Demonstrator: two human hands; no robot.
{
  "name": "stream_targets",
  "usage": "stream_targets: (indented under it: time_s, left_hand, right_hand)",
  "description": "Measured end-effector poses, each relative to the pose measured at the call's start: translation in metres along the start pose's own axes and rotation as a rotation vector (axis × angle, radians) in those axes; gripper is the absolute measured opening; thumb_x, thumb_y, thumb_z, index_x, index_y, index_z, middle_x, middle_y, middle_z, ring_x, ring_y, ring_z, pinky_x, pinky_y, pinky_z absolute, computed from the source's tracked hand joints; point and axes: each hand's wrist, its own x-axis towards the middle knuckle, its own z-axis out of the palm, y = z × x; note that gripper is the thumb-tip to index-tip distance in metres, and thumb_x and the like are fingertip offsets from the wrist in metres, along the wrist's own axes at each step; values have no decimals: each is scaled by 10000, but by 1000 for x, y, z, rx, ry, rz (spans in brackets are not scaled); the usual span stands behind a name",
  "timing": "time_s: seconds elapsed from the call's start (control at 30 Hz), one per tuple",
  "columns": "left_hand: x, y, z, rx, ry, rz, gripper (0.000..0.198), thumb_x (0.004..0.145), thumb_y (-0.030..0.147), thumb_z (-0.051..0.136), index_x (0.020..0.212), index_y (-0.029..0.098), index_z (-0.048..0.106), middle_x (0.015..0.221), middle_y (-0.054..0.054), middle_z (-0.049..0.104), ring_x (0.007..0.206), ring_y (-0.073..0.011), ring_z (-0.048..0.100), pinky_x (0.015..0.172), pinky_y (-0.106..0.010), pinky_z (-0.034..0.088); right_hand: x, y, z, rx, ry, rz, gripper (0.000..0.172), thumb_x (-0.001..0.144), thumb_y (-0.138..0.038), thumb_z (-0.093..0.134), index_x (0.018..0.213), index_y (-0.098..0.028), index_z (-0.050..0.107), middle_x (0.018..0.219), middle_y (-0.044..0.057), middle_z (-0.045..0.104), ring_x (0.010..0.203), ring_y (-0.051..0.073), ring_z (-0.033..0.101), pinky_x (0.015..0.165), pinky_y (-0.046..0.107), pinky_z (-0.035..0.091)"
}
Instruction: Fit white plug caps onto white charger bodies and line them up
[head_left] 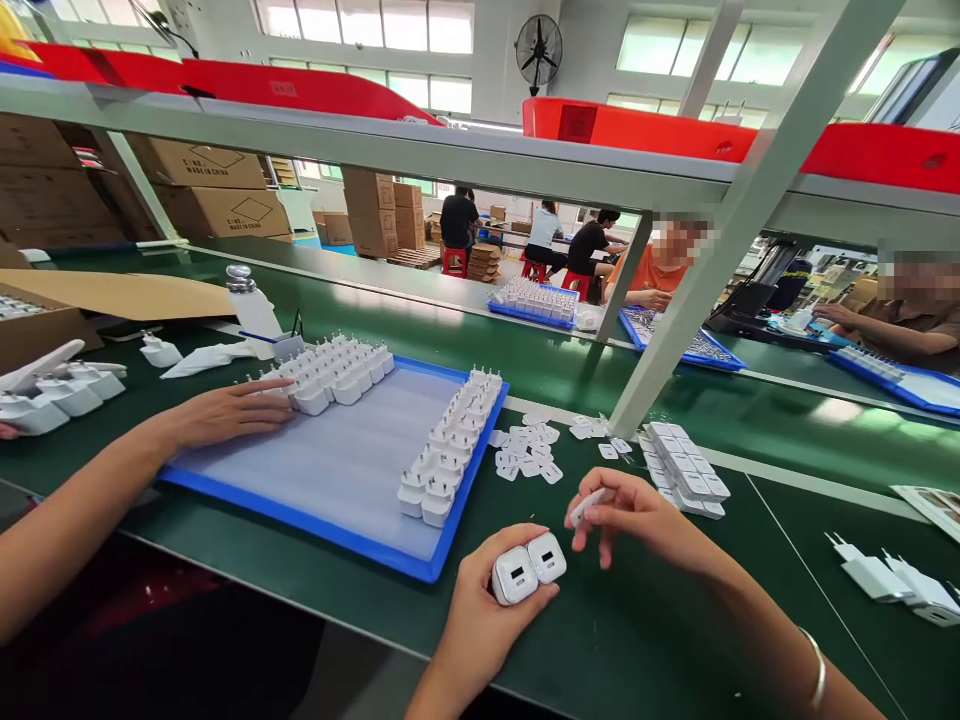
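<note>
My left hand [480, 610] grips two white charger plugs [528, 568] side by side, their port faces turned up, just in front of the blue tray [315, 525]. To the right, my right hand [645, 515] pinches a small white sticker [586, 506] between thumb and fingers. The tray holds a group of white chargers [334, 370] at its far left and another row of chargers [450, 450] along its right edge. Loose white stickers [529, 450] lie on the green table beyond my hands.
A co-worker's hand [225, 412] reaches from the left and rests on the tray's far-left chargers. A row of finished chargers [686, 470] lies to the right, more chargers [900, 585] far right. A white bottle [251, 305] stands behind the tray. A grey frame post [675, 310] slants across.
</note>
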Motion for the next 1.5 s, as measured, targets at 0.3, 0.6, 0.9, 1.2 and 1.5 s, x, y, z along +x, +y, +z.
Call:
stream_targets:
  time_s: [0.3,0.6,0.9,1.2,1.5]
  left_hand:
    - [-1,11,2,10,-149,47,349,734,209,791,1072,216,704,1113,-50,688,997,-196,656,861,-259,509]
    - [-4,10,3,69,-274,93,627,756,106,743,1311,335,563,1224,-19,616,1074,-183,610,936,-275,480]
    - [-2,8,3,135,-194,167,501,774,130,737,1236,287,620,1283,-63,572,1190,-223,564,995,-307,471]
    - [-2,7,4,134,-166,149,531,765,133,747,1248,320,631,1267,-42,592,1173,-205,585,1005,-286,476]
    - [-3,8,4,179,-79,177,465,780,172,746,1211,315,645,1254,-23,611,1166,-177,589,1009,-265,477]
  right_hand:
    - [-21,10,18,-27,69,42,258,920,-365,624,1026,-185,471,756,-30,554,646,82,511,576,196,438]
    - [-15,18,17,-20,120,9,305,839,-354,705,1063,-160,634,789,-3,578,641,86,514,583,211,449]
    - [-20,10,7,-114,308,-85,326,883,-458,653,863,-154,536,669,36,667,627,142,640,626,266,520]
    - [-14,20,18,-109,328,-68,284,855,-427,680,872,-148,626,796,59,678,723,163,641,690,297,531]
    - [-28,13,9,-389,428,-12,356,924,-459,561,1190,-247,456,670,-21,533,641,160,484,564,273,356]
